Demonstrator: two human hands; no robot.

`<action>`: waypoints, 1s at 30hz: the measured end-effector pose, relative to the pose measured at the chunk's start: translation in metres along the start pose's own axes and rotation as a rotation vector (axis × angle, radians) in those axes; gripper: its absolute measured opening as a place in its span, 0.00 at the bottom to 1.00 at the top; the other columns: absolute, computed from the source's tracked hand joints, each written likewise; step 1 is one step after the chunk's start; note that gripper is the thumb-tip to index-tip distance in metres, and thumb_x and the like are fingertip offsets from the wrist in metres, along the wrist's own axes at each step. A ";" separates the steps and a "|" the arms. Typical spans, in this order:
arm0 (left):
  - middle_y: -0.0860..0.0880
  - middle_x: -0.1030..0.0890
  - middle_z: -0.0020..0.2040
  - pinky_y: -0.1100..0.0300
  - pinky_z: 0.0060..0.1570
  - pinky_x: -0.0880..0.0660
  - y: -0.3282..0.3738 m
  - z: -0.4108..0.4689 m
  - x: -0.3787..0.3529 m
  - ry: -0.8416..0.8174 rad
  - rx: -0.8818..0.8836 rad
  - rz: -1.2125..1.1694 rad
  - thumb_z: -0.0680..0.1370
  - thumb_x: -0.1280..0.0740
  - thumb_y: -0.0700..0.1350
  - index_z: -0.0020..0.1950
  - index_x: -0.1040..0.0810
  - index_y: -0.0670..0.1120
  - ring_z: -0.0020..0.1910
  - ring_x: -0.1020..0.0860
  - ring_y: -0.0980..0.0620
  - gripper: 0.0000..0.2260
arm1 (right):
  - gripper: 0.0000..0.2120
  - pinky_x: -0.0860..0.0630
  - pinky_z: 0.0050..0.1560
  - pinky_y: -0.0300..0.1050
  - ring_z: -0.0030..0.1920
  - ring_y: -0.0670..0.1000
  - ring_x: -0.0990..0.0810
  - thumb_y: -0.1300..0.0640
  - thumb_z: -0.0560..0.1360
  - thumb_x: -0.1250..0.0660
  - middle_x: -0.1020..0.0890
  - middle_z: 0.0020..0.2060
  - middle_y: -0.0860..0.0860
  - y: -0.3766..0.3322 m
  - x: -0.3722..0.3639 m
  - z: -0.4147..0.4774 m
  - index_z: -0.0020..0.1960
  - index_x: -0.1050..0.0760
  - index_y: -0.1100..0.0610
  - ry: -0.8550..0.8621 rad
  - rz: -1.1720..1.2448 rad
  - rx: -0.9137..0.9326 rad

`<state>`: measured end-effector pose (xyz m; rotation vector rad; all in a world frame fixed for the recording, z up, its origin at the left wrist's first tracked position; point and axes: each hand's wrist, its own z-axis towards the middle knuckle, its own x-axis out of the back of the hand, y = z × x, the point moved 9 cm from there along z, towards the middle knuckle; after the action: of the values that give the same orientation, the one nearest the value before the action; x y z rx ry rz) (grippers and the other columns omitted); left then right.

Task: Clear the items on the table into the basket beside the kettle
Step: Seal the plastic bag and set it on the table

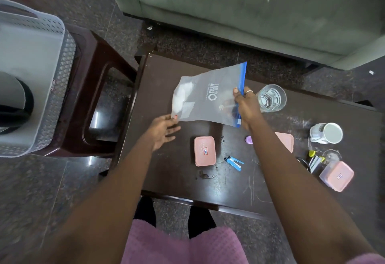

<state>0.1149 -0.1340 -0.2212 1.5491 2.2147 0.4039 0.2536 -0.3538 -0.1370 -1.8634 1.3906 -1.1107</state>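
A clear zip bag [206, 96] with a blue seal strip hangs over the dark wooden table [177, 180]. My right hand [246, 107] grips it at the blue strip. My left hand [164, 130] touches the bag's lower left corner with its fingertips, fingers spread. The grey perforated basket [41, 65] stands at the far left on a brown plastic stool [100, 88], with the kettle [14, 101] in front of it at the left edge.
On the table lie a pink lidded box [204, 153], a blue clip [234, 162], a glass of water [270, 98], a white mug [327, 133], a second pink box [337, 176], a pink lid [285, 140], a small purple item [249, 140] and pens [314, 162]. A grey sofa [250, 9] stands behind.
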 end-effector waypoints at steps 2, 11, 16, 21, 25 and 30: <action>0.52 0.22 0.46 0.55 0.49 0.27 -0.005 0.006 -0.001 0.044 -0.009 -0.139 0.79 0.38 0.40 0.52 0.25 0.48 0.42 0.23 0.56 0.05 | 0.06 0.24 0.46 0.48 0.44 0.52 0.21 0.57 0.80 0.40 0.21 0.45 0.54 0.013 0.004 0.001 0.54 0.30 0.59 -0.005 -0.011 -0.068; 0.42 0.23 0.53 0.56 0.54 0.27 0.005 0.008 0.026 0.267 -0.096 -0.173 0.76 0.37 0.30 0.63 0.30 0.36 0.40 0.22 0.54 0.16 | 0.14 0.21 0.32 0.41 0.36 0.49 0.20 0.72 0.73 0.36 0.19 0.42 0.57 0.027 0.006 0.005 0.54 0.32 0.58 -0.061 -0.051 -0.107; 0.45 0.19 0.48 0.57 0.47 0.24 -0.012 0.004 0.022 0.135 -0.023 -0.055 0.73 0.34 0.29 0.53 0.31 0.49 0.43 0.20 0.51 0.17 | 0.16 0.24 0.41 0.42 0.41 0.53 0.20 0.70 0.74 0.40 0.18 0.43 0.53 0.010 -0.005 0.019 0.58 0.28 0.55 -0.072 -0.388 0.047; 0.50 0.16 0.41 0.61 0.39 0.27 -0.047 -0.003 0.043 0.115 0.085 0.158 0.73 0.35 0.36 0.40 0.27 0.51 0.36 0.18 0.53 0.10 | 0.19 0.25 0.48 0.45 0.42 0.50 0.24 0.66 0.76 0.40 0.18 0.53 0.57 -0.007 -0.046 0.025 0.65 0.29 0.54 -0.273 -0.569 0.165; 0.42 0.18 0.43 0.56 0.41 0.25 -0.038 -0.011 0.086 0.463 -0.124 0.270 0.75 0.37 0.35 0.36 0.23 0.47 0.41 0.20 0.44 0.10 | 0.20 0.34 0.64 0.46 0.62 0.56 0.26 0.62 0.78 0.39 0.23 0.63 0.54 -0.027 -0.087 0.025 0.69 0.32 0.53 -0.353 -0.735 0.299; 0.43 0.23 0.60 0.55 0.61 0.28 -0.001 -0.023 0.110 0.697 -0.387 0.525 0.74 0.37 0.31 0.65 0.28 0.43 0.59 0.24 0.46 0.21 | 0.19 0.34 0.63 0.52 0.64 0.60 0.30 0.62 0.77 0.39 0.26 0.63 0.59 -0.046 -0.092 0.008 0.68 0.31 0.58 0.018 -0.771 0.416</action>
<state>0.0700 -0.0307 -0.2192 1.9311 1.9261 1.6344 0.2722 -0.2529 -0.1300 -2.0945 0.3543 -1.6182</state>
